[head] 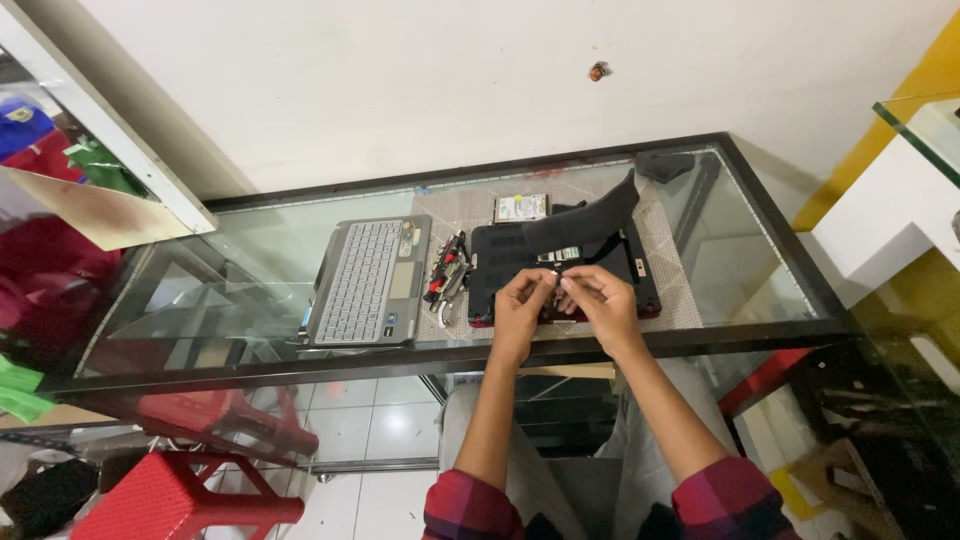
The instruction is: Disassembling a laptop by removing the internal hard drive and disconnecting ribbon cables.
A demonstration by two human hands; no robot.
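I can't make out the small part pinched between my left hand and right hand — fingertips together on it, over the opened black laptop base. A loose black cover leans at its 12 o'clock. A hard drive with a pale label lies at 11 o'clock — a grey keyboard panel at 9, on the glass table.

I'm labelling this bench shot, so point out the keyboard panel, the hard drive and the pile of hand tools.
keyboard panel [366, 280], head view, middle of its grey keys
hard drive [521, 207], head view, centre of its labelled top
hand tools [447, 279], head view, handles in the pile
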